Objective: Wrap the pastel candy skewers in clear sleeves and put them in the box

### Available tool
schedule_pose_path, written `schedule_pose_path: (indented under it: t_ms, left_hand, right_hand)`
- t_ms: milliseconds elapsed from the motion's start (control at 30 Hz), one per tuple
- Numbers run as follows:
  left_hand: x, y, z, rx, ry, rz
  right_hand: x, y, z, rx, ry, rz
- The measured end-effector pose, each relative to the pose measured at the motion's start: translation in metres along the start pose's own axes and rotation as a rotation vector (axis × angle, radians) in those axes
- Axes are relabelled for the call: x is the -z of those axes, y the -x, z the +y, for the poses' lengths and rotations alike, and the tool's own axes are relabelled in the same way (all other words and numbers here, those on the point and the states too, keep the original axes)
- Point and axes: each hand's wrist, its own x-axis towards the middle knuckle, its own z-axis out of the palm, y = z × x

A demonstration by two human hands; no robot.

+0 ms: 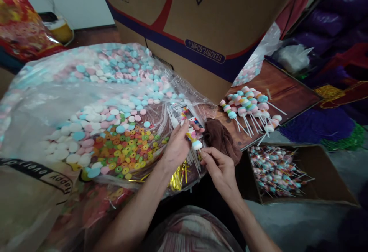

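A marshmallow lollipop (pixel 197 145) in a small printed wrapper is between my two hands. My left hand (pixel 179 140) is closed around the wrapper's upper part. My right hand (pixel 220 164) pinches at the lower end, by the stick; whether a tie is also between those fingers is too small to tell. Behind my left hand lie printed clear wrappers (pixel 181 111). Gold twist ties (pixel 178 177) and white sticks (pixel 194 159) lie below and between my hands. A brown cloth (pixel 221 139) sits just beyond my right hand.
Left, a big clear bag holds pastel candies (pixel 115 66) and fruit-coloured rings (pixel 129 148). Unwrapped candy lollipops (pixel 250 102) are piled on the wooden table (pixel 283 87). An open carton (pixel 324 183) of wrapped lollipops stands lower right. A large cardboard box (pixel 184 25) rises behind.
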Motion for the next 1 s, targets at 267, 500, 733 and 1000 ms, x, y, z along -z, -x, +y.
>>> schedule_pose_path:
  t_ms: [267,500,733,1000]
  left_hand:
    - [-0.007,0.008,-0.009,0.120,0.013,-0.067]
    - [0.000,-0.003,0.001,-0.003,0.029,0.058]
    - [-0.003,0.002,-0.009,-0.042,0.010,0.026]
    - [0.000,-0.004,0.003,0.007,0.121,0.129]
  right_hand:
    - [-0.021,-0.017,-0.007,-0.249,-0.552,0.045]
    - [-0.012,-0.007,-0.002,0.021,-0.025,0.111]
    - [-0.027,-0.014,0.002,0.330,0.311,0.182]
    - [-0.012,-0.006,-0.009,0.121,0.174,0.030]
